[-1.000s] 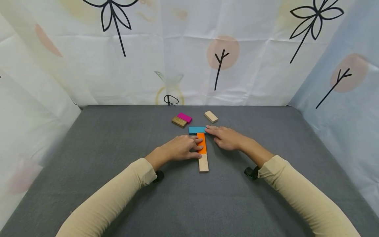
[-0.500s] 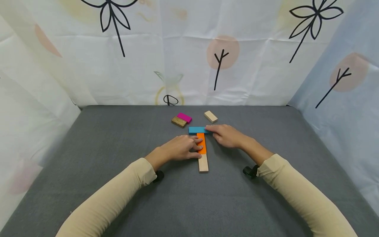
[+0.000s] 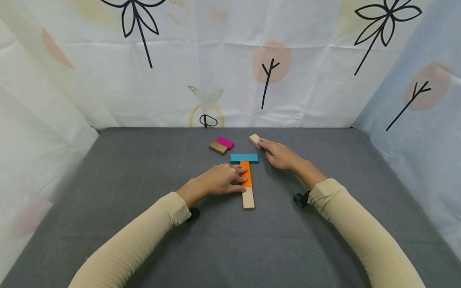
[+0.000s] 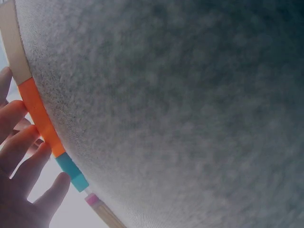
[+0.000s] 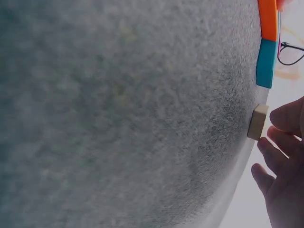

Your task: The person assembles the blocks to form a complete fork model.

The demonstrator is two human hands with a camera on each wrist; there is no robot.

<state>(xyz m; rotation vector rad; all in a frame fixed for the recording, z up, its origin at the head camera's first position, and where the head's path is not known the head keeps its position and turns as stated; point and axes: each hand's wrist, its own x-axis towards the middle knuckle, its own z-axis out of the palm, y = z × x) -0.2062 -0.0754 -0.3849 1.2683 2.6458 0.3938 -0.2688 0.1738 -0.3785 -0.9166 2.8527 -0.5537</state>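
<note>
In the head view, my left hand [image 3: 220, 180] rests its fingertips on an orange wooden block [image 3: 249, 174] at the table's middle. A pale wooden block [image 3: 248, 200] continues the line toward me, and a blue block [image 3: 244, 158] lies crosswise at the far end, making a T. Farther back, my right hand [image 3: 281, 156] has its extended index finger at the right end of another pale wooden block [image 3: 253, 139]. That same pale block [image 5: 258, 122] shows in the right wrist view, just beside the fingertips. My left fingers [image 4: 19, 142] spread along the orange block in the left wrist view.
Left of the far pale block, a magenta block [image 3: 225, 143] and a brown wooden block [image 3: 218, 148] lie side by side. Grey cloth [image 3: 144, 168] covers the table. A patterned white curtain [image 3: 230, 68] stands along its back edge and both sides.
My right hand has left the blue block and moved away from me to the far pale block, uncovering the blue block's right end. My left hand stays on the orange block.
</note>
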